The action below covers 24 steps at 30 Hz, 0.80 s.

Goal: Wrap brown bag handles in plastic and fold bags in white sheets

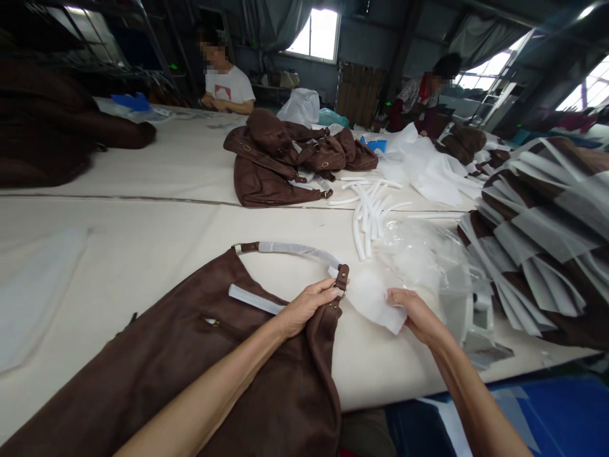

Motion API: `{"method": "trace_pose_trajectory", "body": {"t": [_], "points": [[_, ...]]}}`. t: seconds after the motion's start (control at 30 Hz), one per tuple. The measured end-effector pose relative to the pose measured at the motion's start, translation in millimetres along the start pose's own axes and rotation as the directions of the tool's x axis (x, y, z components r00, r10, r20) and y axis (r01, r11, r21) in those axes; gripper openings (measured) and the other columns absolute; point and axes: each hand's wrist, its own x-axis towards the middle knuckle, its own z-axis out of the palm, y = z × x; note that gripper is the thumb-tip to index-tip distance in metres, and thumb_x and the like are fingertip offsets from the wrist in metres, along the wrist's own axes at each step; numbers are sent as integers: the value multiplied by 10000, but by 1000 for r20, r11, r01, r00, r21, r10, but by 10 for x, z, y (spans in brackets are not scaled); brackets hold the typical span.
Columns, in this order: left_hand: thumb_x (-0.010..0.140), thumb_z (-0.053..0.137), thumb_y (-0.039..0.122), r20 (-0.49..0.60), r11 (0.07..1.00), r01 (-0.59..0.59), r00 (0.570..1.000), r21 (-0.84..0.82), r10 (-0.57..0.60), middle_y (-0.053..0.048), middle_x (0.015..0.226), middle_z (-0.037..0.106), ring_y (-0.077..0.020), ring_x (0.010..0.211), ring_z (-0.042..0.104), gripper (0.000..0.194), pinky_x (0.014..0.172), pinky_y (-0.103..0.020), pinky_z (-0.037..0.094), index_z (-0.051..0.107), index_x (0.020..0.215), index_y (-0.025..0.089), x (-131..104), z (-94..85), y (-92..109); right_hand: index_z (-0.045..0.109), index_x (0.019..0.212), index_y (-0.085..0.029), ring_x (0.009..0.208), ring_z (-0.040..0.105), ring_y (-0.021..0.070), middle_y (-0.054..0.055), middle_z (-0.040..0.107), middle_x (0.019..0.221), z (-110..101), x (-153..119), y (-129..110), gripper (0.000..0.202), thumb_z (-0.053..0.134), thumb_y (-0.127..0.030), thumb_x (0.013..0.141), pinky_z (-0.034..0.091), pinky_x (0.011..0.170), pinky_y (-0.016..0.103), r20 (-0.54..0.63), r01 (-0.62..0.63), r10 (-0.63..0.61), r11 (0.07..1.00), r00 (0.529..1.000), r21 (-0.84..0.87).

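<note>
A large brown bag (181, 343) lies on the table in front of me, its handle (299, 249) wrapped in white material and arched away from me. My left hand (311, 303) is closed on the bag's strap end, by the metal ring at the handle's right end. To the right, my right hand (413, 311) pinches the edge of a thin white sheet (373, 299), which reaches left to the ring. A white strip (254, 299) rests on the bag's upper part, near a small zip pull.
Beyond the bag are piled brown bags (271, 165) and white foam tubes (368, 216). Clear plastic and a tape dispenser (476, 324) sit right, beside stacked brown pieces with white sheets (542, 235). Two people (231, 86) work across the table (181, 219).
</note>
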Motion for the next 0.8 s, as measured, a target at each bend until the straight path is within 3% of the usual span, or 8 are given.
{"method": "trace_pose_trajectory", "body": {"t": [0.1,0.2,0.3,0.43,0.57,0.7,0.8], "points": [[786,743,442,49,1000,1,999,-7,0,-42,914,665,-137,752,564,485,715,-241,424,684,1190,180,8,-21,-44,526,536,-176,387,358,83,-53,431,461,75,125,-98,134,619,-272,546,268,350,211,70,-15,14,1000,997,7],[796,733,446,21,1000,-21,1000,8,20,-50,925,682,-153,777,577,480,725,-247,419,686,1190,175,5,-28,-69,600,635,-162,475,479,115,-13,560,558,177,130,-78,207,688,-348,614,395,449,231,78,27,-33,997,996,70],[796,729,452,-44,998,-40,998,55,42,-47,935,691,-164,789,582,452,738,-250,413,707,1153,176,1,-32,-78,679,876,-177,808,653,207,69,715,905,270,-20,62,383,687,-531,730,520,699,297,51,99,-115,965,992,245],[814,713,452,-26,996,-40,999,77,42,-42,951,690,-184,856,589,436,797,-260,413,704,1155,181,13,-42,-92,665,1136,-239,1114,609,276,95,648,1269,402,-269,272,536,676,-631,770,539,827,390,90,123,-176,900,980,419],[817,708,465,-18,996,-41,999,81,43,-50,922,686,-188,831,587,488,770,-261,418,677,1197,162,24,-39,-101,675,1152,-202,1121,608,278,116,658,1252,488,-337,277,491,749,-499,768,547,840,380,134,165,-235,903,963,397],[805,713,491,-65,997,4,998,83,1,-25,798,664,-138,647,530,545,661,-244,391,653,1232,159,14,-18,-85,672,1180,-216,1131,615,311,127,666,1244,493,-347,149,557,623,-636,818,588,770,435,110,111,-199,840,974,531],[824,691,489,-59,992,-13,998,123,21,-39,846,684,-160,705,564,511,702,-255,413,661,1213,160,5,0,-67,681,1174,-211,1057,651,304,120,697,1176,514,-364,117,559,691,-604,776,606,715,421,80,89,-149,860,986,503]]}}
